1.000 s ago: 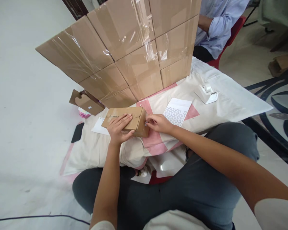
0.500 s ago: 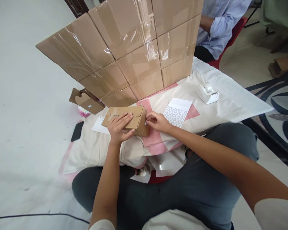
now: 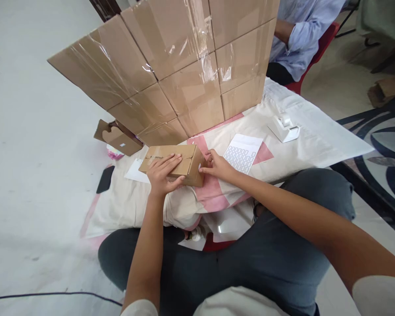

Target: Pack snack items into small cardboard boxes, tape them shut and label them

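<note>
A closed brown cardboard box (image 3: 187,164) lies on the cloth-covered table in front of me. My left hand (image 3: 164,173) rests flat on its top, fingers stretched out and thumb along the near edge. At the box's right end is my right hand (image 3: 213,166), its thumb and fingers apart and the thumb touching the end face. A small white sticker (image 3: 199,166) shows on that face beside the thumb. To the right of this hand lies a white sheet of outlined labels (image 3: 243,153). Another white paper (image 3: 135,171) is partly hidden under the box.
A wall of taped cardboard boxes (image 3: 191,83) stands behind. A white tape dispenser (image 3: 285,128) sits at right. An open small carton (image 3: 123,139) and a black phone (image 3: 105,179) are at left. Another person's sleeve (image 3: 304,37) shows beyond the wall.
The fingers of my right hand have spread apart from a pinch at the box's end face, where the white sticker now shows more clearly. My left hand stays flat on the box.
</note>
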Demonstrator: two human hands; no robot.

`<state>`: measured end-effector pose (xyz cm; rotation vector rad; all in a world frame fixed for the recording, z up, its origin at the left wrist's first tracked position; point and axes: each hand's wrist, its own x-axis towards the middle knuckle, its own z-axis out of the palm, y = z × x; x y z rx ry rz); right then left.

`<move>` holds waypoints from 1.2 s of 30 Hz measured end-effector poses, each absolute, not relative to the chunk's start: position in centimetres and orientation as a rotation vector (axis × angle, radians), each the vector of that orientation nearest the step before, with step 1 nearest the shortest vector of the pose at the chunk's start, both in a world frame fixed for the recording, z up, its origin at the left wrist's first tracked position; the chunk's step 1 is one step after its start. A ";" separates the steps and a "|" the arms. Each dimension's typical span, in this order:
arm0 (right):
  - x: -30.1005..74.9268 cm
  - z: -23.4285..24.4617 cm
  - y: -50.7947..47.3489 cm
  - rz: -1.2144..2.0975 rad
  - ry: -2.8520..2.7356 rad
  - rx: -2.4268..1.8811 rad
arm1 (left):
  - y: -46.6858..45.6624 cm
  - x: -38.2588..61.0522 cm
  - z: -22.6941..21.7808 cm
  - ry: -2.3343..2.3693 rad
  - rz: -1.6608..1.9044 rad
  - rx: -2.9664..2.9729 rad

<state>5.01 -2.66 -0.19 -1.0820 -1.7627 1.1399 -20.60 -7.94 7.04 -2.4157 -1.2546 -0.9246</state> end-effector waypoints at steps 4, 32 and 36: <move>5.2 0.4 -2.3 1.168 -1.727 -1.113 | -7.9 -20.5 7.1 -1.159 -0.991 -2.425; 6.1 2.5 -3.3 0.867 -2.074 -1.086 | -8.2 -21.4 6.8 -0.971 -0.980 -2.394; 5.7 4.1 -4.7 0.878 -2.148 -0.992 | -7.9 -21.4 6.5 -0.967 -1.008 -2.379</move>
